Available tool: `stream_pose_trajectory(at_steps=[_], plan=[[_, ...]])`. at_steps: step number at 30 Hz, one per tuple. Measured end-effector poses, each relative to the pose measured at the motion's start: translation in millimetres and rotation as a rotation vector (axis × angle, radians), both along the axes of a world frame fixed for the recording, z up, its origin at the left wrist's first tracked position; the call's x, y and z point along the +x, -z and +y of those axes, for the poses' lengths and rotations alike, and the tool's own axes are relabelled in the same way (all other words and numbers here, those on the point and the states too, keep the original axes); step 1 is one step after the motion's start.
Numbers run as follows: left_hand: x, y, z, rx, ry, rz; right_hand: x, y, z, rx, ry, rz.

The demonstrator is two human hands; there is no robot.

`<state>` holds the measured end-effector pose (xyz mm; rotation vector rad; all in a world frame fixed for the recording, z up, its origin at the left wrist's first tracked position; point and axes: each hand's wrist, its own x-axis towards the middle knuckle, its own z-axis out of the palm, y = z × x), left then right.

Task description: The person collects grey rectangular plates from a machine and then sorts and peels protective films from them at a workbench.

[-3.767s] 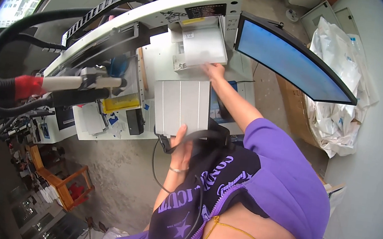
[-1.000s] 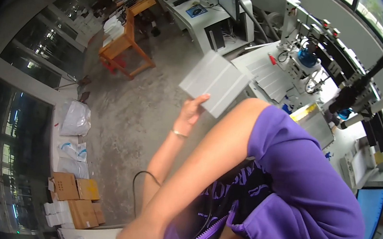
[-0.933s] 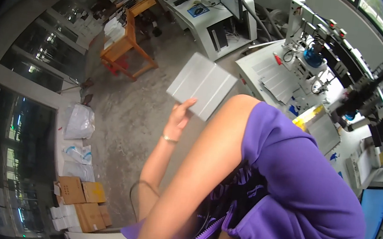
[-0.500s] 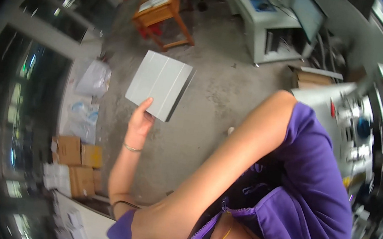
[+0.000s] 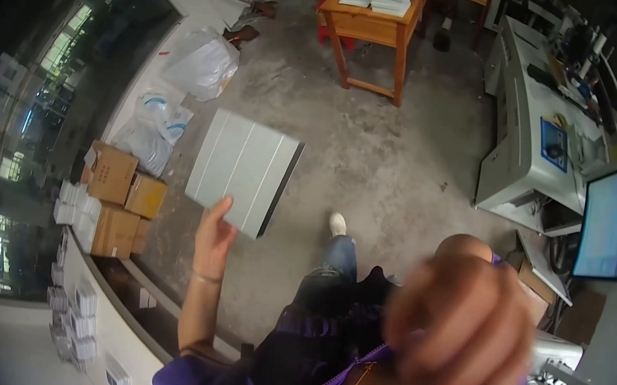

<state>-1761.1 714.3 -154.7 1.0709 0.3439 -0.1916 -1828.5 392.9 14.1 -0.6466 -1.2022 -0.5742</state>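
Note:
My left hand [image 5: 213, 238] is raised in front of me and grips the lower edge of a thin stack of square grey panels [image 5: 245, 172] with pale lines across the top one. The stack is held nearly flat above the concrete floor. My right hand [image 5: 462, 329] is very close to the camera at the lower right. It is blurred, its fingers are curled in, and nothing shows in it. Below are my purple top, my jeans and one white shoe [image 5: 338, 224].
An orange wooden table [image 5: 377, 22] with stacked white sheets stands ahead. A white machine bench [image 5: 523, 158] and a lit monitor [image 5: 604, 224] are at the right. Cardboard boxes [image 5: 117, 195] and white plastic bags [image 5: 201, 61] lie at the left, beside a white counter [image 5: 89, 319].
The view has swung from the workbench toward the open floor. My left hand still carries the grey panel stack. My right hand has come up close to the camera.

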Motion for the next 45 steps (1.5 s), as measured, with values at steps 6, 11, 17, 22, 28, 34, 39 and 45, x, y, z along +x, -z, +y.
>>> stream_pose_trajectory(at_steps=[6, 11, 17, 22, 28, 34, 39, 45], plan=[[181.1, 24.2, -2.5, -0.097, -0.073, 0.016, 195.7, -28.8, 20.2, -0.091, 0.135, 0.169], [343.5, 9.3, 22.3, -0.030, -0.008, 0.034, 384.9, -30.3, 69.7, 0.373, 0.411, 0.170], [562.0, 27.3, 52.6, 0.052, 0.042, -0.063, 627.9, 0.6, 56.3, 0.241, 0.389, 0.161], [753.1, 28.3, 40.2, 0.041, 0.025, -0.124, 818.9, 44.5, 24.3, 0.139, 0.361, 0.104], [993.2, 41.9, 70.6, 0.504, 0.377, -0.652, 1079.7, 135.9, 34.6, -0.138, 0.577, 0.701], [1236.7, 38.2, 43.9, 0.055, 0.268, -0.053, 1335.1, 266.5, 52.9, -0.810, 0.475, 1.248], [1443.5, 58.3, 10.5, 0.075, 0.443, -0.040, 1454.9, 399.1, 21.1, -1.400, 0.754, 1.279], [1691.4, 58.3, -56.7, 0.165, 0.615, -0.006, 1564.3, 467.8, -3.1, -1.017, 0.807, 1.606]])
